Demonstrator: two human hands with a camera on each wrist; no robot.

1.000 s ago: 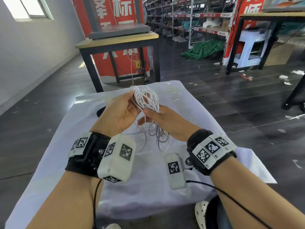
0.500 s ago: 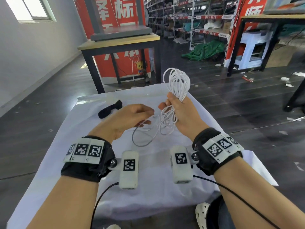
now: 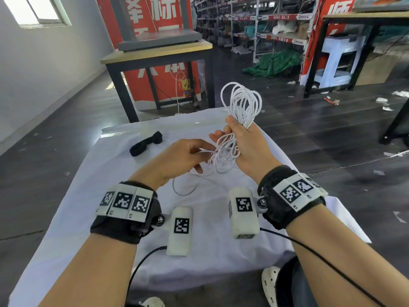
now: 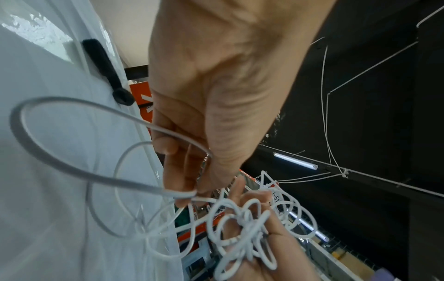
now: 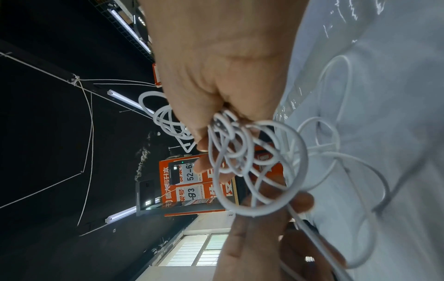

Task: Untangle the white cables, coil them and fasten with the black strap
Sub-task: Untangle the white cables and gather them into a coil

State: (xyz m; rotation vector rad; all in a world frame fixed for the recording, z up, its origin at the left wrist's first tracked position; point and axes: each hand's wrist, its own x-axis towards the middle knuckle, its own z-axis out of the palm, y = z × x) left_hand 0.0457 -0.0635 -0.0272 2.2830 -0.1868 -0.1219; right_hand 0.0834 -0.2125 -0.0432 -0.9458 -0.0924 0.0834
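White-clothed table [image 3: 115,218] below, white cables [image 3: 241,103] clamped in right-hand fingers [image 3: 230,129], left fingers [image 3: 194,149] pinching one strand.

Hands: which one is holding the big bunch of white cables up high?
The right hand grips the bundle; the left hand only pinches one loose strand.

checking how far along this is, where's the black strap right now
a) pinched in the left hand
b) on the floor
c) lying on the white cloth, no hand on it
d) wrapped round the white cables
c: the black strap lies on the white cloth beyond the left hand, apart from both hands, while the right hand grips the white cables.
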